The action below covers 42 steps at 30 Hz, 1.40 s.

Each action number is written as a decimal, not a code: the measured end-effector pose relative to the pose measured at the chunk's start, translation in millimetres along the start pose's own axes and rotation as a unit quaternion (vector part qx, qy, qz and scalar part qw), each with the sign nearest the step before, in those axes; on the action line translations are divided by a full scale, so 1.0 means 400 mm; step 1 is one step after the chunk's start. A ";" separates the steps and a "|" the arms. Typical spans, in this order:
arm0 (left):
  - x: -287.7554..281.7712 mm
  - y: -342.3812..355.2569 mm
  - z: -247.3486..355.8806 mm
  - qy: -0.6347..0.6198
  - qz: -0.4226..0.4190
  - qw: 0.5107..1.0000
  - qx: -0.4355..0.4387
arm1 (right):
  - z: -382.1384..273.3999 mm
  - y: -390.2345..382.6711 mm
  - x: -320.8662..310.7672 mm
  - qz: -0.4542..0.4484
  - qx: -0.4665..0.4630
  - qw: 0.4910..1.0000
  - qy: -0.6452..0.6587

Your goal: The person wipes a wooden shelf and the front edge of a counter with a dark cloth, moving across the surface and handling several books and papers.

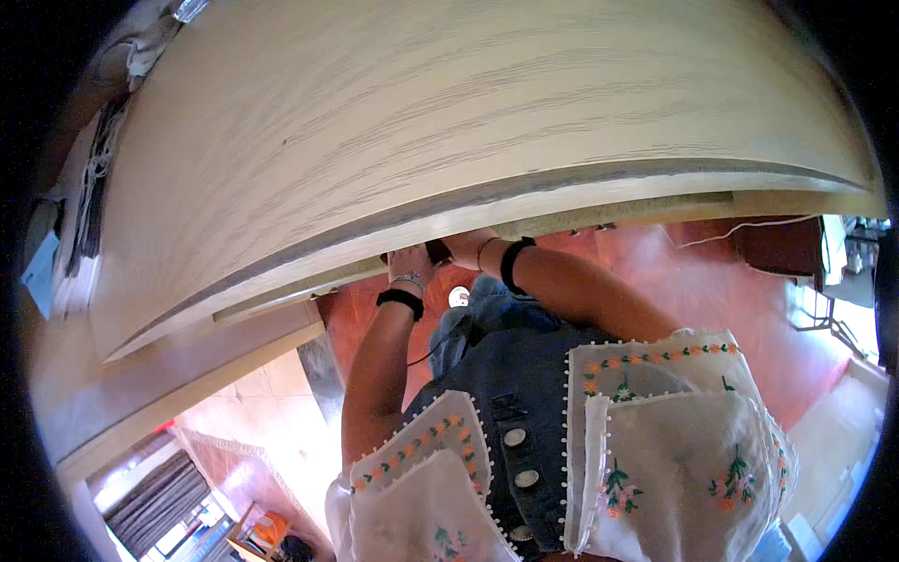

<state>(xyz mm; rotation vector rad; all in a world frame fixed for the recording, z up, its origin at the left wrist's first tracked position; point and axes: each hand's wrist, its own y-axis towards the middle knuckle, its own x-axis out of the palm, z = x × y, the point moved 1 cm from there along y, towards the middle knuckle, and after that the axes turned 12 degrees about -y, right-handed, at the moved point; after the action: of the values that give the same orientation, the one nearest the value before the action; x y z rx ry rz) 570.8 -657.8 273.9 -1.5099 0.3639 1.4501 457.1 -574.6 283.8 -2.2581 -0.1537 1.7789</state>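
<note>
Watching from far, I see a dark object (pixel 437 252) between left hand (pixel 410 264) and right hand (pixel 464 249), near the pale wooden panel (pixel 468 103); fingers' opening and hold, I cannot tell.

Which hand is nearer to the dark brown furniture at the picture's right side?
The right hand. It is by the near edge of the wooden board, left of the dark brown furniture; the left hand is farther left.

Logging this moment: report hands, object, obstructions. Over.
Left hand and right hand close together. Dark object between them; grips unclear. Wooden panel overhead in view, partly hiding hands.
</note>
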 end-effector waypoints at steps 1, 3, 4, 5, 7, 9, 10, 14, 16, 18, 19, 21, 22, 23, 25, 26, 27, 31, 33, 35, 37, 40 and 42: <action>0.035 0.027 0.008 -0.036 0.011 0.999 0.008 | 0.024 -0.021 0.001 -0.063 0.018 0.998 -0.015; 0.050 0.042 0.035 -0.006 0.006 1.000 -0.012 | 0.024 -0.049 -0.060 -0.143 0.022 0.989 -0.023; 0.071 0.049 0.052 0.024 0.017 1.000 -0.009 | 0.031 -0.063 -0.052 -0.144 0.012 0.989 -0.024; 0.093 0.060 0.071 0.018 0.037 0.999 -0.011 | 0.049 -0.083 -0.034 -0.116 0.020 0.992 -0.039; 0.094 0.073 0.118 0.011 0.038 0.999 -0.007 | 0.115 -0.111 0.022 -0.057 0.031 0.997 -0.052; 0.067 0.054 0.163 -0.007 0.037 0.999 -0.007 | 0.148 -0.127 0.072 0.007 0.025 0.997 -0.070; 0.088 0.067 0.173 -0.022 0.062 0.998 0.005 | 0.160 -0.136 0.079 0.028 0.017 0.995 -0.093; 0.124 0.083 0.274 -0.034 0.134 0.990 0.019 | 0.236 -0.205 0.099 0.086 0.021 0.991 -0.096; 0.131 0.089 0.330 -0.030 0.152 0.988 0.023 | 0.264 -0.223 0.114 0.075 -0.001 0.989 -0.127; 0.136 0.083 0.358 -0.049 0.169 0.984 0.033 | 0.300 -0.247 0.124 0.077 0.007 0.983 -0.165; 0.153 0.083 0.384 -0.040 0.174 0.983 0.031 | 0.313 -0.285 0.104 0.067 0.017 0.988 -0.136; 0.153 0.071 0.406 -0.042 0.178 0.983 0.021 | 0.324 -0.328 0.089 0.072 0.002 0.989 -0.133; 0.172 0.078 0.435 -0.029 0.170 0.985 0.030 | 0.332 -0.338 0.080 0.077 -0.005 0.989 -0.127; 0.190 0.068 0.436 -0.045 0.189 0.980 0.048 | 0.339 -0.342 0.088 0.079 -0.025 0.987 -0.135; 0.167 0.068 0.444 -0.051 0.191 0.979 0.037 | 0.361 -0.337 0.103 0.127 -0.033 0.975 -0.182; 0.167 0.057 0.435 -0.055 0.198 0.978 0.025 | 0.348 -0.338 0.114 0.127 -0.046 0.973 -0.187; 0.162 0.069 0.436 -0.053 0.199 0.978 0.036 | 0.354 -0.330 0.102 0.098 -0.033 0.970 -0.221; 0.181 0.061 0.411 -0.077 0.219 0.972 0.045 | 0.344 -0.308 0.132 0.114 -0.044 0.966 -0.227; 0.166 0.037 0.406 -0.119 0.217 0.967 0.053 | 0.332 -0.295 0.140 0.143 -0.048 0.969 -0.195; 0.163 0.047 0.382 -0.095 0.238 0.966 0.042 | 0.324 -0.270 0.139 0.146 -0.051 0.969 -0.191; 0.166 0.048 0.353 -0.065 0.274 0.959 0.040 | 0.293 -0.251 0.133 0.149 -0.047 0.971 -0.183; 0.163 0.051 0.310 -0.079 0.267 0.959 0.062 | 0.255 -0.228 0.125 0.138 -0.033 0.974 -0.175; 0.157 0.052 0.285 -0.103 0.268 0.955 0.077 | 0.231 -0.206 0.125 0.111 -0.008 0.981 -0.157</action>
<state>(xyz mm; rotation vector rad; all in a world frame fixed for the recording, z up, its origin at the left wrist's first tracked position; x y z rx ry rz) 502.5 -553.8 230.6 -1.1648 0.7842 1.9303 386.3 -470.6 238.9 -2.0566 0.0270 2.2521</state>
